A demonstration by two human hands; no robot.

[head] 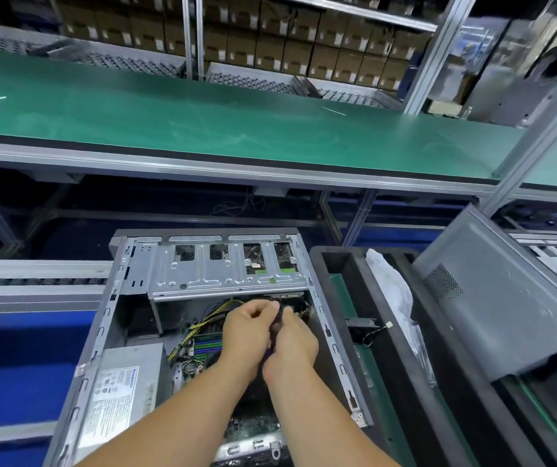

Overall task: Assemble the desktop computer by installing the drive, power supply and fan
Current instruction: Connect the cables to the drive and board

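I see the open computer case (203, 332) lying on its side on the surface, the power supply (125, 392) already seated in its near-left corner. My left hand (247, 335) and right hand (292, 345) meet over the motherboard (203, 348), fingers curled and pinching a dark cable (275, 326) between them, below the metal drive cage (226, 267). A small fan (359, 330) lies in the black tray (405, 382) just right of the case.

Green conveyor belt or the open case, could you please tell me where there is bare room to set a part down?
The green belt beyond the computer case is bare across its width, bordered by its grey front rail. Inside the case it is crowded: both hands, left hand and right hand, work a dark cable over the motherboard, beside the power supply.
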